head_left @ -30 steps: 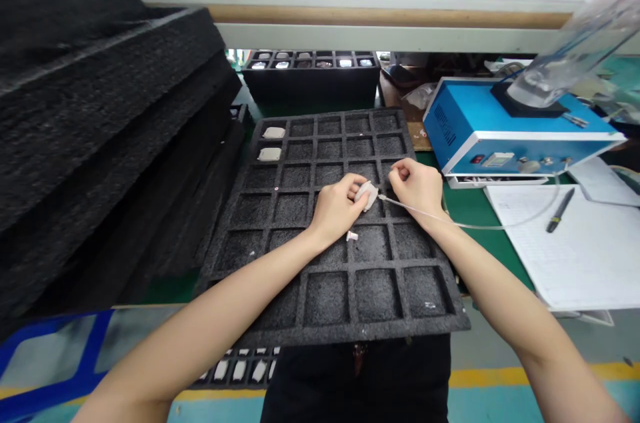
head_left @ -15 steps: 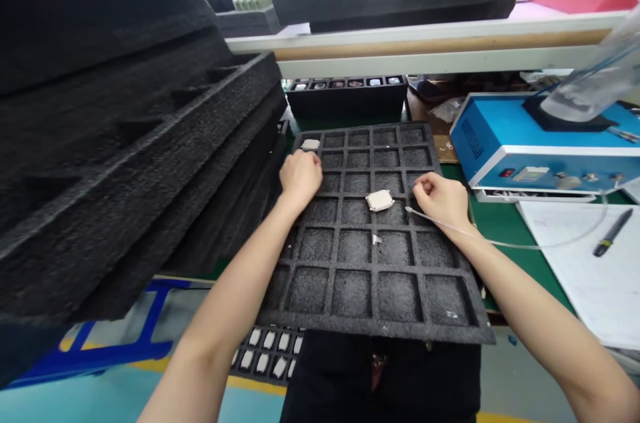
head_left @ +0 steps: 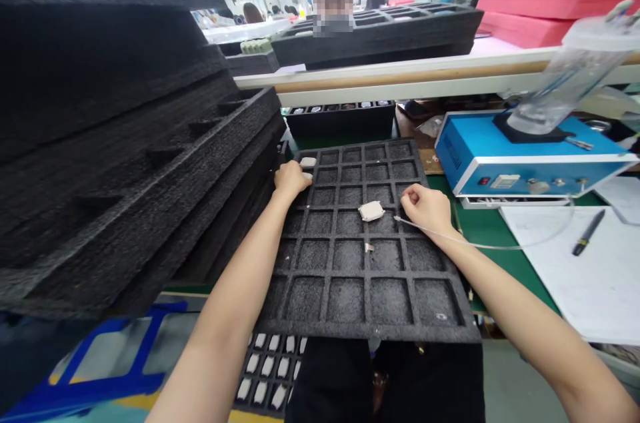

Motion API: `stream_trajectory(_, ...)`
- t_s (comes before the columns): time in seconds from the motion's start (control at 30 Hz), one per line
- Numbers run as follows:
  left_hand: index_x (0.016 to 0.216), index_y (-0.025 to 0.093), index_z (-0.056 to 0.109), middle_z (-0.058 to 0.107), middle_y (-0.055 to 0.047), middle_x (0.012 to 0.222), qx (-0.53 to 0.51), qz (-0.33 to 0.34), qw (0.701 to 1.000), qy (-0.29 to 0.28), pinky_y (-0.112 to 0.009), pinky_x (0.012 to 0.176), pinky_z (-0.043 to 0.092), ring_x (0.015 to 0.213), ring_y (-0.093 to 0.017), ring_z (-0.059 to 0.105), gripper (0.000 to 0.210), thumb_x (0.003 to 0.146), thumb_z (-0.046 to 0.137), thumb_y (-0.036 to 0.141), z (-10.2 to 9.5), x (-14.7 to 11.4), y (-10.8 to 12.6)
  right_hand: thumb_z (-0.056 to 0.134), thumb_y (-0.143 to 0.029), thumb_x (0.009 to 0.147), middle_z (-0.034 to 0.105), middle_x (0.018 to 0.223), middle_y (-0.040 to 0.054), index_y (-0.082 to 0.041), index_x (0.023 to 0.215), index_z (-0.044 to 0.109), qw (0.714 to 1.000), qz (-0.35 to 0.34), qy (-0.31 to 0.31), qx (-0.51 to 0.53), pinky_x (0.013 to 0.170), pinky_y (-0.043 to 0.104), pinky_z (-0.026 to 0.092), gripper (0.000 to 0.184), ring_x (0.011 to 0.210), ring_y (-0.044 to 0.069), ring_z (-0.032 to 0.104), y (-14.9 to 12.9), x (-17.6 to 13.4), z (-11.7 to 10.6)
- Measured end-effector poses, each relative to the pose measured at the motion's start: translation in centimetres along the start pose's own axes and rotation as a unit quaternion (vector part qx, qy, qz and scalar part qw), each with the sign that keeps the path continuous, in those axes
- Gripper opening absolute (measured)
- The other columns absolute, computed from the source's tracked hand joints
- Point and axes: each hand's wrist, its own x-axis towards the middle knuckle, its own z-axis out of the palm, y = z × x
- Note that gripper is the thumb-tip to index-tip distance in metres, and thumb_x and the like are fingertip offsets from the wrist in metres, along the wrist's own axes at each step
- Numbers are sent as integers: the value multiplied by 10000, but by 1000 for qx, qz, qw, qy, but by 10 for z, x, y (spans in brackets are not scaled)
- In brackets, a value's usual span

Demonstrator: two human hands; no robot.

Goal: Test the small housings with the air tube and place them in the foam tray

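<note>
A black foam tray [head_left: 350,330] with a grid of square pockets lies in front of me. At its far left edge, the curled fingers of my left hand [head_left: 290,180] are on a small whitish piece [head_left: 307,176], mostly hidden by the hand. Just beyond it, another whitish piece [head_left: 308,162] lies in the corner pocket. A cream rectangular piece with corner lugs, like a watch case [head_left: 371,211], rests near the tray's middle. My right hand [head_left: 427,206] is closed above the right side, its fingertips pinched; what they hold is unclear. A clear thin tube [head_left: 480,246] runs beside that hand.
Tall stacks of black foam trays [head_left: 150,210] crowd the left. A blue machine [head_left: 530,156] carrying a clear cylinder [head_left: 555,76] stands at right, near papers [head_left: 560,283] and a pen [head_left: 589,232]. A shelf [head_left: 430,73] crosses behind; a tray of whitish pieces [head_left: 267,366] sits low.
A second whitish piece now shows at my left fingers, beside the corner pocket. My right hand stays closed over the tray's right side. The head view has tilted up.
</note>
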Motion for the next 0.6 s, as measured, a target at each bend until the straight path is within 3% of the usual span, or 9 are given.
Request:
stream_trajectory(0.13,972,112,591,648,-242,1045,-59,-8,996,64,-540,825,440,1009,-430,591,417,572,683,182,-5,-16,9,483,-268,753,700,693,35,-203,774,685,1000,5,-4,5,548,260,325,213,656,208,630,-3,-2,-3)
stream_trajectory(0.23,1111,147,476,627,-174,1121,-134,93,981,104,-465,920,427,1069,-316,587,477,666,636,210,0,-44,29,494,-264,752,697,684,34,-199,771,684,1000,0,-6,17,547,256,329,202,646,201,627,-3,-3,-3)
stream_trajectory(0.33,1137,201,431,622,-70,1142,-213,236,944,84,-311,939,446,1061,-187,600,490,696,640,237,18,-77,57,506,-263,757,682,653,27,-186,770,681,997,-22,-1,79,566,245,360,192,616,175,613,-2,-4,-3)
stream_trajectory(0.4,1109,211,458,627,-37,1125,-251,311,915,58,-272,931,453,1033,-153,610,464,687,652,215,32,-94,72,501,-263,771,667,633,21,-169,778,678,986,-42,-2,160,580,234,385,201,587,150,596,-1,-4,-3)
stream_trajectory(0.5,1097,199,489,623,-50,1130,-287,378,879,41,-291,944,451,1039,-154,603,426,697,633,166,45,-106,83,491,-273,792,658,636,20,-146,805,676,959,-60,-32,277,584,223,414,225,561,126,574,-1,-3,-2)
stream_trajectory(0.6,1109,190,491,611,-80,1155,-306,403,861,45,-332,962,441,1074,-177,582,405,724,615,164,47,-107,81,514,-278,784,676,682,27,-138,833,682,937,-62,-67,337,588,226,438,224,572,122,573,-1,-2,1)
